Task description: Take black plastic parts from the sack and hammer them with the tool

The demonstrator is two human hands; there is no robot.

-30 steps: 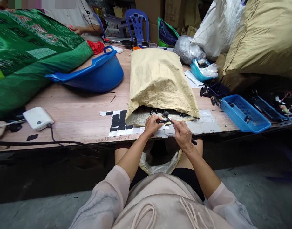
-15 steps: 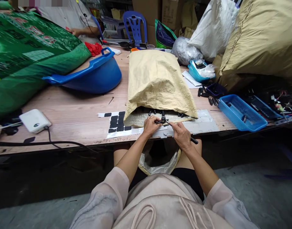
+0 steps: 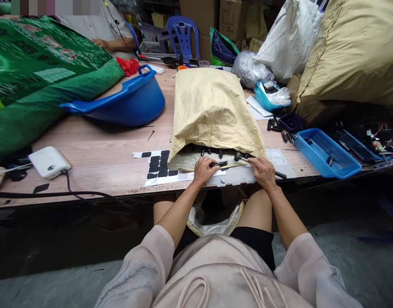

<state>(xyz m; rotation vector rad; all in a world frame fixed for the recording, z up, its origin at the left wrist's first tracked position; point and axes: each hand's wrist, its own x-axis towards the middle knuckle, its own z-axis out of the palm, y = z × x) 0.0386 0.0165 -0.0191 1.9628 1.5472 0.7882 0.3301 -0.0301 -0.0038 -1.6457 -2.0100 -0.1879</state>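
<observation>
Room: crowded workshop. Stuffed sacks piled on both sides, cartons and a blue chair (image 3: 183, 34) at the far end. A co-worker's hand (image 3: 100, 42) rests at the far left edge of the table, well apart from the person's own.

Surface: long wooden table (image 3: 96, 149), worn along the near edge. A green sack (image 3: 39, 85) fills the left, with a blue basin (image 3: 132, 100) tipped against it. A tan sack (image 3: 212, 111) lies flat in the middle, its mouth open toward the person and small black pieces showing inside. A blue basket (image 3: 327, 152) sits to the right, a white box (image 3: 48, 161) with a cable near left. A sheet of black pads (image 3: 159, 167) lies just left of the sack mouth.

Hands: both are at the near edge, in front of the sack mouth. The left hand (image 3: 205, 170) has its fingers pinched tight on a black part (image 3: 219, 164), a slim piece sticking out rightward, long axis left to right. The right hand (image 3: 263, 171) is closed round a small hammer (image 3: 243, 159).

Key relation: the hammer runs from its head at far left to the handle end at near right, poking out past the hand. The head is just right of the part's free tip, slightly farther, with a small gap between them and no contact. The part stays low over the sheets. The left hand is the nearer one to the part, the right to the hammer.
</observation>
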